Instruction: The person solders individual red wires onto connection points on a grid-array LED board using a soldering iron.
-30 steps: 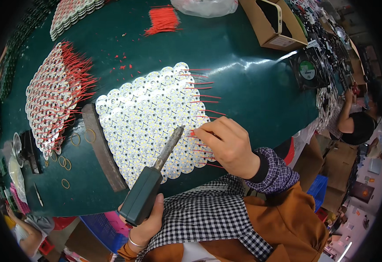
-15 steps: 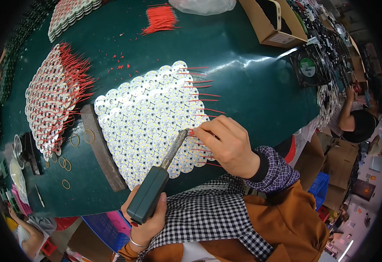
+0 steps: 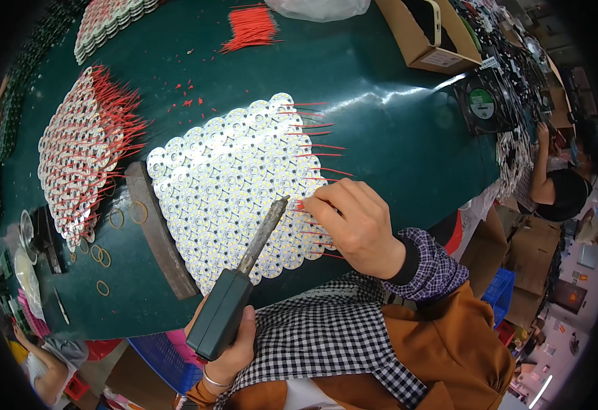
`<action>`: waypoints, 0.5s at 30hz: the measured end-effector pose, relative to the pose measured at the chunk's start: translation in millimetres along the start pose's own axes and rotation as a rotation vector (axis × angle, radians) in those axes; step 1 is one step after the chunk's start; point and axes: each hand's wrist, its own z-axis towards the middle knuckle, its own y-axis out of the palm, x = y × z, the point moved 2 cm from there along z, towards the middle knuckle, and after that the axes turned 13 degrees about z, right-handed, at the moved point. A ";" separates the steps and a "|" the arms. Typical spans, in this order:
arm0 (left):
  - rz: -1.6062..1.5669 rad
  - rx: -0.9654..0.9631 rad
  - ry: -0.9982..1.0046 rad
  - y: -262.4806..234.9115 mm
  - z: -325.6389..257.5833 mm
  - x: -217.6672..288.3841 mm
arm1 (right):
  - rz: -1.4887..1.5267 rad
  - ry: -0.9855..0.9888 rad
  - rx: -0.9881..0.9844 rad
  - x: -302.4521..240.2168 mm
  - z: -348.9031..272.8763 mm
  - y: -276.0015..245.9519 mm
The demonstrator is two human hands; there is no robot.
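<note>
Fingertips [image 3: 316,209] of the right hand [image 3: 360,229] pinching red wire [image 3: 299,205], right of centre | left hand [image 3: 239,343] wrapped round a dark green soldering iron [image 3: 222,313], lower centre, tip [image 3: 284,201] just left of that pinch! | white board sheet [image 3: 227,191] spread mid-frame beneath, dark bar [image 3: 159,231] along its left edge | red-wired boards [image 3: 73,154], far left | red bundle [image 3: 252,29], top centre

A soldering iron [image 3: 222,314] and LED boards [image 3: 234,181] show a workshop.

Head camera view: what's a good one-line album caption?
The left hand holds a dark soldering iron over white circuit boards while the right hand pinches red wire.
</note>
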 end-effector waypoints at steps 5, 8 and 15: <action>0.073 -0.017 0.175 -2.6 7.1 2.7 | 0.050 0.029 0.023 1.2 -1.4 0.2; 0.073 -0.017 0.158 -3.4 8.1 5.1 | 0.049 0.005 0.034 0.9 3.0 -3.9; -0.179 -0.020 -0.180 -4.4 10.5 21.1 | 0.118 -0.067 0.047 10.2 22.0 -1.2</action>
